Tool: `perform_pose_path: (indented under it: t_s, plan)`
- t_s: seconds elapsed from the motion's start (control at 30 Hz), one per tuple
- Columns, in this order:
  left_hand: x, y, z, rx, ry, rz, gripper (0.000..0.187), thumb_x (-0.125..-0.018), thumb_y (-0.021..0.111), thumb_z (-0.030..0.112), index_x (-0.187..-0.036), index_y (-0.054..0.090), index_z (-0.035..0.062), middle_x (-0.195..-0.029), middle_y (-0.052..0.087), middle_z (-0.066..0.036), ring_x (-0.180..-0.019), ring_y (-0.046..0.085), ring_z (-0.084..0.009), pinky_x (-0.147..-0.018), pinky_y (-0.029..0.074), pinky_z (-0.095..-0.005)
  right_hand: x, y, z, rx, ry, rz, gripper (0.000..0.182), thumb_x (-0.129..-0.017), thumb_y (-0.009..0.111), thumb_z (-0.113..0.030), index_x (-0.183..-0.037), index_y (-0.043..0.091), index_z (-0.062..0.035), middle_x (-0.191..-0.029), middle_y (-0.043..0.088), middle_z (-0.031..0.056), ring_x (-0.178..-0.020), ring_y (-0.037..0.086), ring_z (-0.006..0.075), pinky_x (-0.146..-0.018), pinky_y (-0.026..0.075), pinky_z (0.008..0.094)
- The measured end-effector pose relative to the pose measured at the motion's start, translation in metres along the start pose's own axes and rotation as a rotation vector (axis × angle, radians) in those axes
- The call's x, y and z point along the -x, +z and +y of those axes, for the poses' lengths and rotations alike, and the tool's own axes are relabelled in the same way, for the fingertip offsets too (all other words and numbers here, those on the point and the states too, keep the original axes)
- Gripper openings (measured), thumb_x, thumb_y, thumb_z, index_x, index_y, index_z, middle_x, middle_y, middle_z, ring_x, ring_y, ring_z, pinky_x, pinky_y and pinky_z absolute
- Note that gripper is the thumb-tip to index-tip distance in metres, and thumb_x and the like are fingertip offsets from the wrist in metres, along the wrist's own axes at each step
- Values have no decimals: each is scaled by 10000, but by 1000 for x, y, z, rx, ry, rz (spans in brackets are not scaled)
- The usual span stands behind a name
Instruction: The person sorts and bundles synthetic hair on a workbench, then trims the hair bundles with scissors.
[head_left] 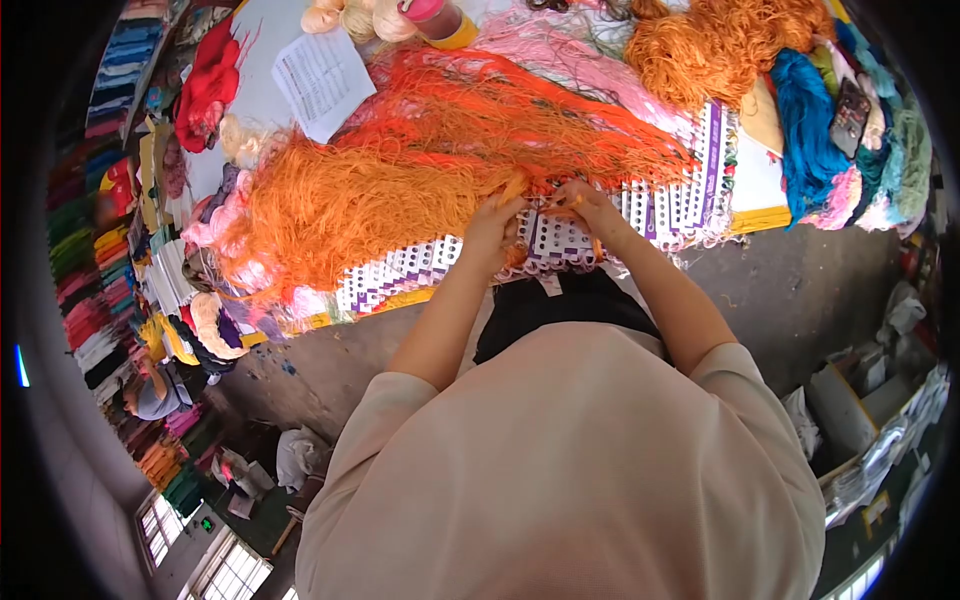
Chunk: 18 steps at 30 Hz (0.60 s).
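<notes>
Near the table's front edge, my left hand (493,232) is closed around a bunch of orange thread (512,190). My right hand (592,214) is close by on the right, fingers pinched on a thin orange strand that hangs below it. Under both hands lies a row of white cards (560,238) with punched holes and purple print, with threads looped along their near edge. A big heap of loose orange thread (350,215) spreads to the left of my hands. Red-orange thread (480,95) lies just beyond them.
A printed sheet (322,82) lies at the back left, with a pink and yellow thread cone (440,20) behind it. Orange-brown skeins (720,45) and blue skeins (803,135) are on the right. Shelves of coloured thread (110,250) line the left. Another person (160,395) is there.
</notes>
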<state>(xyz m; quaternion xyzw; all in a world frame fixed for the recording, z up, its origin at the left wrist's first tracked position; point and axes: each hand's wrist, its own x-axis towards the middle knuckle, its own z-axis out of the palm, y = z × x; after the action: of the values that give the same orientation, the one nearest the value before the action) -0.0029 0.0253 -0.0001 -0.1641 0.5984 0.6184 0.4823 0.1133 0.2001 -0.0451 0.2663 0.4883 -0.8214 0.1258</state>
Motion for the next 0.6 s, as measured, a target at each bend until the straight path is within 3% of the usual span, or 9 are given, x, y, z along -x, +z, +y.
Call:
perform_pose_path:
  t_s: [0.07, 0.17, 0.2, 0.27, 0.37, 0.5, 0.57, 0.6]
  plan:
    - [-2, -5, 2, 102, -72, -157, 116, -935, 607, 151, -896, 634, 46, -638, 470, 48, -498, 341, -42, -422, 233, -211, -1, 2, 2, -28, -24, 49, 391, -973, 498, -504, -1048, 587, -130, -939, 637, -6, -788, 526, 71, -644, 389, 236]
    - [-1, 0, 0, 82, -55, -104, 150, -940, 616, 181, -897, 632, 38, -635, 467, 53, -503, 346, -43, -427, 235, -211, -7, -9, 9, 67, 1, 0, 320, -981, 494, -427, -1118, 586, -152, -1079, 605, -29, -914, 556, 80, -696, 421, 247]
    - [0, 4, -1, 82, -55, -103, 150, -940, 616, 181, -897, 632, 38, -635, 467, 53, -503, 346, -43, -427, 235, -211, -6, -9, 8, 68, 1, -1, 320, -981, 494, -427, -1118, 586, -152, -1079, 605, -29, -914, 556, 80, -696, 421, 247]
    - [1, 11, -2, -36, 128, -41, 126, -926, 632, 175, -904, 623, 52, -615, 480, 44, -485, 347, -44, -432, 257, -202, -5, -10, 5, 132, 28, 4, 315, -981, 495, -423, -1114, 588, -153, -1068, 607, -29, -921, 555, 78, -700, 421, 248]
    - [-1, 8, -1, -132, 177, 20, 121, -936, 615, 166, -884, 623, 57, -665, 517, 45, -495, 349, -41, -428, 253, -208, -5, -9, 3, 167, 59, 37, 308, -985, 491, -406, -1111, 588, -142, -1055, 609, -19, -910, 558, 79, -688, 424, 245]
    - [-2, 0, 8, 29, 68, 4, 153, -951, 589, 170, -853, 626, 59, -698, 548, 36, -491, 350, -46, -427, 251, -214, -14, -14, 18, 31, 15, 2, 304, -991, 488, -388, -1106, 590, -126, -1048, 611, 0, -906, 565, 89, -691, 431, 240]
    - [-8, -7, 6, 140, -75, 23, 170, -966, 560, 188, -876, 620, 58, -729, 587, 15, -473, 347, -53, -412, 241, -217, -14, -10, 19, 8, -53, 48, 397, -968, 511, -496, -980, 602, -109, -835, 584, -21, -726, 497, 78, -654, 412, 250]
    - [-6, -6, 7, 140, -75, 23, 170, -966, 560, 188, -876, 620, 58, -729, 587, 15, -473, 347, -53, -412, 241, -217, -11, -7, 15, 8, -53, 48, 397, -968, 511, -496, -980, 602, -109, -835, 584, -21, -726, 497, 78, -654, 412, 250]
